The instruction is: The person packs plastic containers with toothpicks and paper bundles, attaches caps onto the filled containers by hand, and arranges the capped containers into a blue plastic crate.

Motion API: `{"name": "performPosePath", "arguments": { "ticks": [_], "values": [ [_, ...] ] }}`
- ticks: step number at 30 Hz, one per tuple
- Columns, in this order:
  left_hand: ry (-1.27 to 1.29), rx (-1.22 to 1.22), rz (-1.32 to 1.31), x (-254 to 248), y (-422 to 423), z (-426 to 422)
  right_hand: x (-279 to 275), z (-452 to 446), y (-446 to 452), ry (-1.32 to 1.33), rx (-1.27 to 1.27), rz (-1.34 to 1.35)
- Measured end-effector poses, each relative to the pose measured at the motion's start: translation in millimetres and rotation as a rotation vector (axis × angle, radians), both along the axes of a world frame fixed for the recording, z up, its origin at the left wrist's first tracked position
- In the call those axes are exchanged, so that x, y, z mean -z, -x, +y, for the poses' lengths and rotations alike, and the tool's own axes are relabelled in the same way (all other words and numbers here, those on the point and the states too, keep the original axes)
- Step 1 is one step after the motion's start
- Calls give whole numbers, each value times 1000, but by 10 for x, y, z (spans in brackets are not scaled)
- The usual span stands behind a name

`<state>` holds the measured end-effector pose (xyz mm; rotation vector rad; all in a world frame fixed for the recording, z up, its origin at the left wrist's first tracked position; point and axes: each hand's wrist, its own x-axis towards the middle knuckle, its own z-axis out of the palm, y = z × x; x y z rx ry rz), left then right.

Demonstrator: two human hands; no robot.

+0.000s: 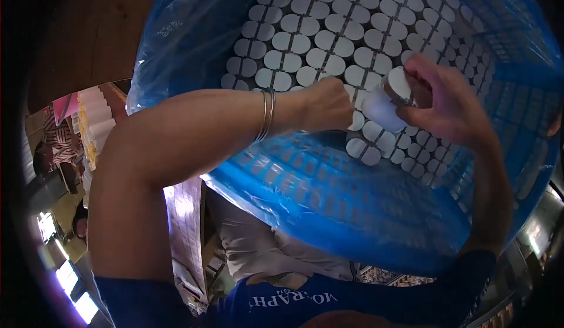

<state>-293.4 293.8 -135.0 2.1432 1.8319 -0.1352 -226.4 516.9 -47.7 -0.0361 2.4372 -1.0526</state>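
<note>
My right hand (449, 102) pinches a small translucent container (382, 112) with a white rounded lid, tilted over the packed rows. Close to its left, my left hand (329, 103) is closed into a fist, with two metal bangles (268, 115) on the wrist. Whatever that fist may hold is hidden behind its fingers. Beneath both hands lie many white-topped containers (329, 43), standing in tight rows with their lids in rounded halves. They fill the bottom of a blue plastic basket (352, 234) lined with clear plastic film (182, 19).
The basket's high slatted walls surround both hands. Left of it are a brown wooden surface (88, 34) and a stack of white cylindrical items (94, 119). Pale sacks or cloth (258, 251) lie below the near rim. At the far right edge, part of another person's hand or skin (554, 121) shows.
</note>
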Motion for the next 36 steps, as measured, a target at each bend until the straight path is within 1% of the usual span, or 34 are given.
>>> {"name": "performPosePath", "arguments": {
  "ticks": [2,4,5,7,8,9,10,11,12,14,15,17,18,20,24,26,28,30,32,34,35,36],
  "values": [
    [-15,-45,2,37,102,-33,-48,-36,-20,-10,-27,-18],
    [-104,-100,-11,37,135,-52,-141,-108,-24,27,-164,-91],
    [-105,-106,-17,43,138,-44,-131,-160,-58,26,-170,-97],
    [56,-113,-38,-64,160,-4,-44,-294,-179,97,-193,-44],
    [56,-122,-38,-41,166,-18,31,-352,-256,134,-232,63],
    [-18,-130,-105,26,184,-42,124,-437,-357,132,-241,70],
    [-94,-137,-165,84,219,-56,228,-537,-453,108,-230,160],
    [-46,-131,-116,104,219,-45,317,-623,-509,86,-220,249],
    [-48,-146,-111,74,222,-36,378,-683,-546,87,-236,253],
    [27,-90,-53,9,224,-16,476,-787,-613,22,-273,147],
    [-6,-95,-63,2,217,-15,534,-831,-633,24,-281,148],
    [4,-99,-62,-6,239,-28,605,-881,-666,-42,-285,357],
    [14,-97,-62,0,222,-28,582,-898,-667,-43,-292,350],
    [26,-90,-57,5,207,-6,507,-931,-609,-99,-346,191],
    [61,-65,-9,13,214,8,443,-923,-570,-163,-360,86],
    [16,-72,-5,33,229,-5,502,-936,-569,-232,-341,-13],
    [-30,-77,-8,-14,216,-1,626,-979,-611,-218,-330,30],
    [112,-65,-66,-69,232,34,803,-1032,-642,-209,-313,76],
    [87,-71,-76,2,227,36,955,-1097,-645,-194,-288,280],
    [56,-65,-77,-54,243,83,894,-1088,-614,-239,-303,226],
    [137,-89,-56,-76,245,114,844,-1074,-602,-276,-321,166],
    [217,-113,-37,-141,256,153,770,-1003,-576,-281,-312,161]
  ]
}}
